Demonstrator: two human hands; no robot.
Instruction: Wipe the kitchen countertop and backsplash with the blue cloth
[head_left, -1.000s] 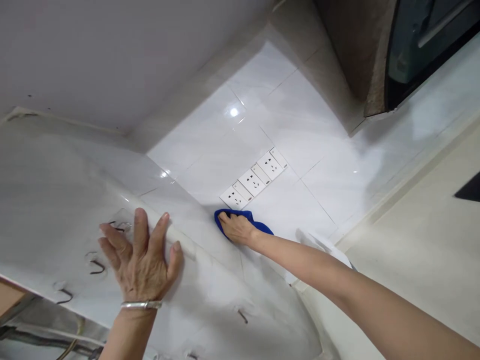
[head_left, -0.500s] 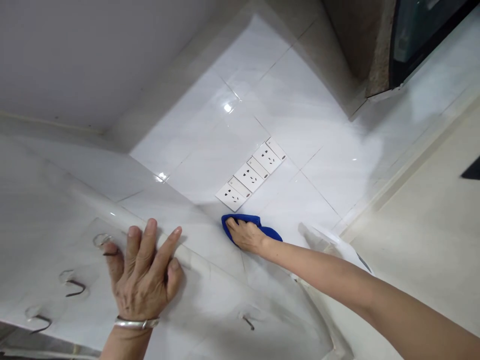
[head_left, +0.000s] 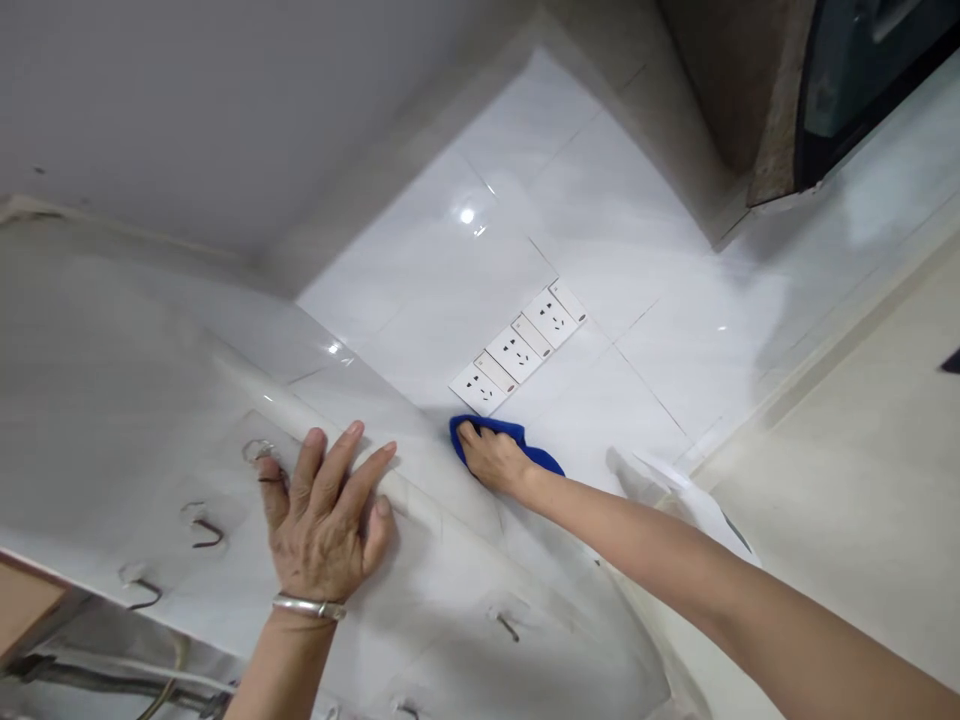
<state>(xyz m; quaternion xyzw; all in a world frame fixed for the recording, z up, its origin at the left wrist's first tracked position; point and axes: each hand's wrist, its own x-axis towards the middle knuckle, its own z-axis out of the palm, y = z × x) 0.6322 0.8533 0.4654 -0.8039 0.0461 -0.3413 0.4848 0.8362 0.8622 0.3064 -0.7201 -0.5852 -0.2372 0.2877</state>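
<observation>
The right hand (head_left: 491, 458) lies closed over a blue cloth (head_left: 501, 437), pressing it flat against the white tiled wall (head_left: 600, 230); the cloth sits just below the lower end of a slanting row of white sockets (head_left: 517, 350), near but not touching the nearest one. The left hand (head_left: 326, 520) holds nothing: it is open, fingers spread, palm flat on the adjoining tiled surface, fingertips reaching a rounded corner edge (head_left: 420, 495). A metal bangle (head_left: 309, 606) circles that wrist. Small metal hooks (head_left: 206, 530) are stuck to the tiles beside the left hand. A dark appliance (head_left: 862, 80) occupies the upper right corner.
</observation>
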